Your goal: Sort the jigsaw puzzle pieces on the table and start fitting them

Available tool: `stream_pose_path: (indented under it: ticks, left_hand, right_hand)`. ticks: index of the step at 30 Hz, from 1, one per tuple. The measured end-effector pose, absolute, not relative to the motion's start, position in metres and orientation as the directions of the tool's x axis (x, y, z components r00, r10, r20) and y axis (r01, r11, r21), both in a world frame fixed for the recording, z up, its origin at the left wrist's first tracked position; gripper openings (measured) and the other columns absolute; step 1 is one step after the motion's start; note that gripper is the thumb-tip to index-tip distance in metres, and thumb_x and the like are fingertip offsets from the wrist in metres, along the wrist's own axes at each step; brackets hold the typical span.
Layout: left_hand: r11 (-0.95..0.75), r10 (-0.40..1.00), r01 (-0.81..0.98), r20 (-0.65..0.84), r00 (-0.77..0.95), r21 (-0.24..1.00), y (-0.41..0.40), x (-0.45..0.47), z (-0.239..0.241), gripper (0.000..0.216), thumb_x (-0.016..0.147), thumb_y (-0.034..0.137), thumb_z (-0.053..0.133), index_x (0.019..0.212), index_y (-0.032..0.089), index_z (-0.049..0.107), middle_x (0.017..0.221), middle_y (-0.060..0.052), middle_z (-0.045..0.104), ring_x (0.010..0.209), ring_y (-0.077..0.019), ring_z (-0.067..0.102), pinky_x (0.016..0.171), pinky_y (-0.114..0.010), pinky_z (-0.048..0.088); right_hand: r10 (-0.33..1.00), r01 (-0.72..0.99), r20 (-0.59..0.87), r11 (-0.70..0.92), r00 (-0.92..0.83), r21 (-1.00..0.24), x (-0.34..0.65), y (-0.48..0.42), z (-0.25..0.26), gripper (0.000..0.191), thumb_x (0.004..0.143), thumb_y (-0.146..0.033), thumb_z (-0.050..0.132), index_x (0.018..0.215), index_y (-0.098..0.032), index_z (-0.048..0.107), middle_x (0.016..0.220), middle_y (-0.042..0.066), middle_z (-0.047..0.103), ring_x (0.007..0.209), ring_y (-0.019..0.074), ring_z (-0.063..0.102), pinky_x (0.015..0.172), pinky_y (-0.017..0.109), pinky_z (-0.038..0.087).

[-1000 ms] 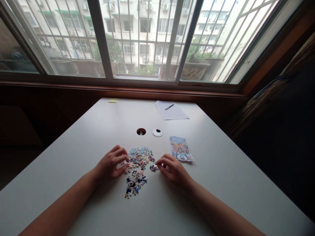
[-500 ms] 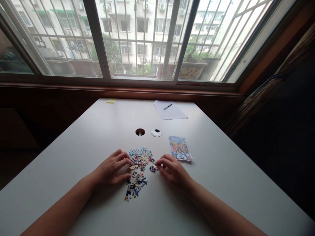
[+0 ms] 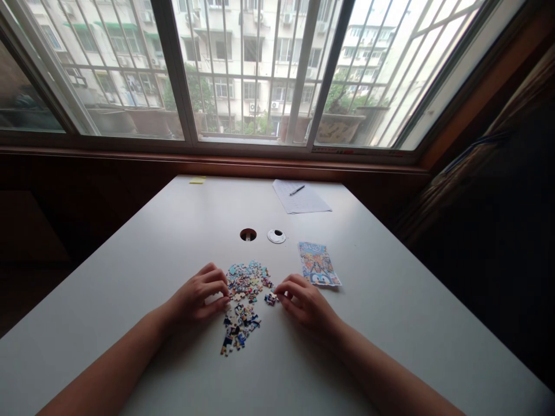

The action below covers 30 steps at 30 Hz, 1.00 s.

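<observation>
Jigsaw puzzle pieces [image 3: 249,279] lie in a loose heap on the white table, colourful side up on many of them. A second group of puzzle pieces [image 3: 239,329], mostly dark blue and cream, spreads toward me. My left hand [image 3: 203,292] rests at the heap's left edge, thumb and fingertips drawn together; anything between them is too small to make out. On the other side, my right hand [image 3: 303,299] pinches the edge of a small puzzle piece [image 3: 271,299], which sits close to the table just right of the heap.
A picture sheet [image 3: 319,264] lies beyond my right hand. Farther back are a round cable hole [image 3: 248,234], its white cover [image 3: 276,236], paper sheets [image 3: 303,199] with a pen [image 3: 297,190], and yellow sticky notes [image 3: 197,180]. A barred window stands behind the table.
The thumb and fingers of my left hand have closed toward each other at the heap's edge. The piece at my right fingertips has turned slightly. The view has shifted a little.
</observation>
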<state>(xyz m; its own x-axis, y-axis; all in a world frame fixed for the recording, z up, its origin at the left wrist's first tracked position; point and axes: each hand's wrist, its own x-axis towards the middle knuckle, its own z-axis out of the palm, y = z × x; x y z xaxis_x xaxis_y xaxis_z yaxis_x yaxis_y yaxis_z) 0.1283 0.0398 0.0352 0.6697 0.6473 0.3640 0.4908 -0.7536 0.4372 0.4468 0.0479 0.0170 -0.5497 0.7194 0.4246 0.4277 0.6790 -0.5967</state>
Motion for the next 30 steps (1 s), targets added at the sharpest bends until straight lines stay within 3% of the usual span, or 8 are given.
stream_pose_path:
  ticks: [5,18,30]
  left_hand:
    - [-0.72,0.681,0.52,0.323,0.657,0.46,0.04,0.127,0.038,0.009,0.091,0.016,0.059,0.082,0.019,0.057,0.093,-0.006,0.059,0.093,-0.0212,0.048,0.083,-0.035,0.043]
    - [-0.705,0.708,0.548,0.394,0.586,0.45,0.039,0.126,0.036,0.008,0.089,0.014,0.057,0.094,0.019,0.059,0.1,-0.007,0.056,0.095,-0.0216,0.048,0.085,-0.036,0.044]
    - [-0.718,0.65,0.479,0.24,0.721,0.504,0.035,0.129,0.046,0.009,0.087,0.024,0.069,0.094,0.022,0.063,0.114,-0.008,0.057,0.112,-0.0243,0.045,0.096,-0.037,0.045]
  right_hand:
    - [0.719,0.434,0.424,0.68,-0.551,-0.59,0.447,0.048,0.016,0.012,0.095,-0.017,0.056,0.097,-0.022,0.067,0.091,0.006,0.063,0.084,0.0189,0.059,0.076,0.031,0.049]
    - [0.72,0.43,0.418,0.677,-0.554,-0.597,0.447,0.048,0.015,0.013,0.095,-0.017,0.055,0.098,-0.022,0.067,0.09,0.006,0.063,0.083,0.0181,0.059,0.076,0.031,0.05]
    - [0.711,0.426,0.406,0.683,-0.574,-0.594,0.448,0.048,0.016,0.012,0.096,-0.02,0.055,0.097,-0.022,0.067,0.091,0.007,0.064,0.086,0.0192,0.06,0.076,0.032,0.049]
